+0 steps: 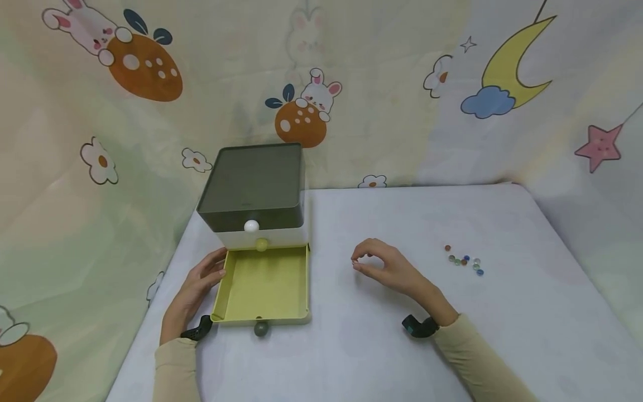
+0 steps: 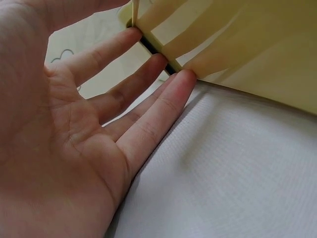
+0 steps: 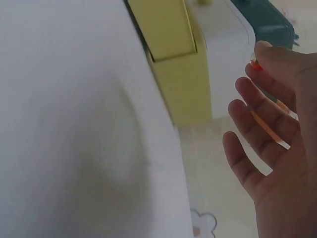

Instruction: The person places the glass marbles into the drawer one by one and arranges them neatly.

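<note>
A small desktop drawer unit (image 1: 256, 181) with a dark green top stands at the back left, its bottom yellow drawer (image 1: 266, 287) pulled out with nothing inside. My left hand (image 1: 197, 283) is at the drawer's left side, and in the left wrist view its fingertips (image 2: 184, 82) touch the yellow wall, fingers extended. Over the table to the right of the drawer, my right hand (image 1: 389, 268) pinches a small clear and red glass marble (image 3: 255, 63) between thumb and index finger. The other fingers of that hand are spread loosely.
Several glass marbles (image 1: 464, 262) in brown, green and blue lie scattered on the white tablecloth (image 1: 382, 357) at the right. A patterned curtain (image 1: 382, 111) hangs behind and at both sides. The drawer's round green knob (image 1: 260, 328) sticks out toward the front.
</note>
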